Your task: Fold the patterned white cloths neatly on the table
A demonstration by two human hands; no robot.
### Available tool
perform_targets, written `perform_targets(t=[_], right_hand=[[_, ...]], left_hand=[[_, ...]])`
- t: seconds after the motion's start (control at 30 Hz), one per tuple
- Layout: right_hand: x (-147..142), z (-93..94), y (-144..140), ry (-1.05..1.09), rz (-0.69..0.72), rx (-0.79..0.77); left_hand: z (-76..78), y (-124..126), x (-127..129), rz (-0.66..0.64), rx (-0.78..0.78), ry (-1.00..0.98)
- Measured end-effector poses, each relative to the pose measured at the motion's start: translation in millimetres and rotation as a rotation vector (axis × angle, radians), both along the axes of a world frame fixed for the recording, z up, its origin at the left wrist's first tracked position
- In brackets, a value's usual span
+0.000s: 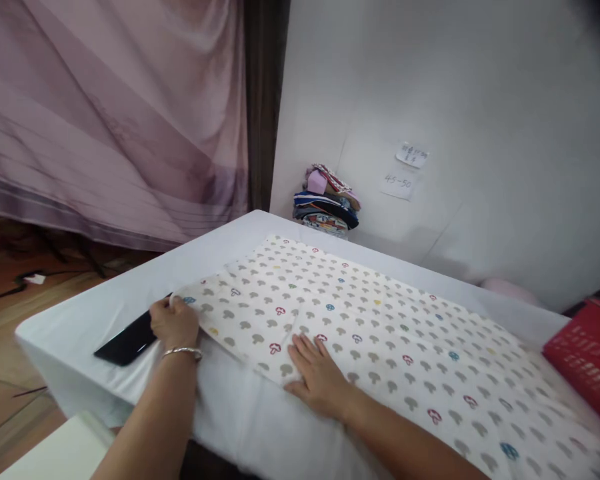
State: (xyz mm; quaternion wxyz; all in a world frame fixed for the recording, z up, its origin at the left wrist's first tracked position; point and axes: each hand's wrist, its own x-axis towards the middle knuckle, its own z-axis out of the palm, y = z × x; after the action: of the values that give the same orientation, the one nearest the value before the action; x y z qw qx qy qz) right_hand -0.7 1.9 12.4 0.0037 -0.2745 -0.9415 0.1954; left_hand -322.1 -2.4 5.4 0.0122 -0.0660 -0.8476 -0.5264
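A white cloth printed with small mushrooms (350,313) lies spread over the table, with faint creases across it. At its near left corner my left hand (175,323) is closed, fingers pinching the cloth's corner; a bracelet circles that wrist. My right hand (317,377) rests flat on the cloth near its front edge, fingers spread. Just left of my left hand, a black glossy flat object (130,339), perhaps a phone, lies on the table, partly hidden behind the hand.
The table (80,313) wears a white cover. Folded fabrics (326,203) are stacked beyond its far edge by the wall. A red basket (587,360) stands at the right. Paper notes (399,181) hang on the wall, and a pink curtain (115,120) hangs at the left.
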Motion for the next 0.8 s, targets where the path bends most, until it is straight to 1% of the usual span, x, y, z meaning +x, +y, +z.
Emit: perform_targets(t=[0.1,0.2,0.27,0.4,0.5,0.6,0.67,0.73,0.77,0.8], right_hand=[[39.8,-6.0,-15.3,-0.018,0.033,-0.001],[70.2,-10.9,-28.9,-0.017,0.049,0.029],[81.8,-13.0,-35.6,-0.011,0.036,0.056],[93.6,-14.9,-46.3,0.037,-0.024,0.133],[104.9,-18.4,-54.6,0.076,-0.116,0.193],[123.5,-25.8,-64.1,0.101,-0.138,0.211],[139.7,-31.7,-70.7,0.131,-0.156,0.24],[158.5,-37.6,-76.8,0.171,-0.215,0.297],[168.5,-40.3,-79.6,0.194,-0.256,0.331],[178.6,-42.8,-82.1,0.216,-0.296,0.364]], left_hand=[[6.1,-3.3,1.9,-0.03,-0.051,0.014],[10.5,-6.4,4.1,-0.109,-0.133,0.023],[11.8,-8.2,5.3,-0.174,-0.215,0.027],[14.4,-12.8,5.4,-0.292,-0.36,0.041],[19.9,-18.7,6.3,-0.421,-0.518,0.104],[25.6,-27.8,10.5,-0.479,-0.639,0.19],[26.4,-36.6,16.3,-0.484,-0.661,0.276],[23.2,-47.2,26.4,-0.491,-0.636,0.395],[20.1,-52.9,33.6,-0.519,-0.608,0.466],[16.4,-58.6,42.4,-0.579,-0.571,0.544]])
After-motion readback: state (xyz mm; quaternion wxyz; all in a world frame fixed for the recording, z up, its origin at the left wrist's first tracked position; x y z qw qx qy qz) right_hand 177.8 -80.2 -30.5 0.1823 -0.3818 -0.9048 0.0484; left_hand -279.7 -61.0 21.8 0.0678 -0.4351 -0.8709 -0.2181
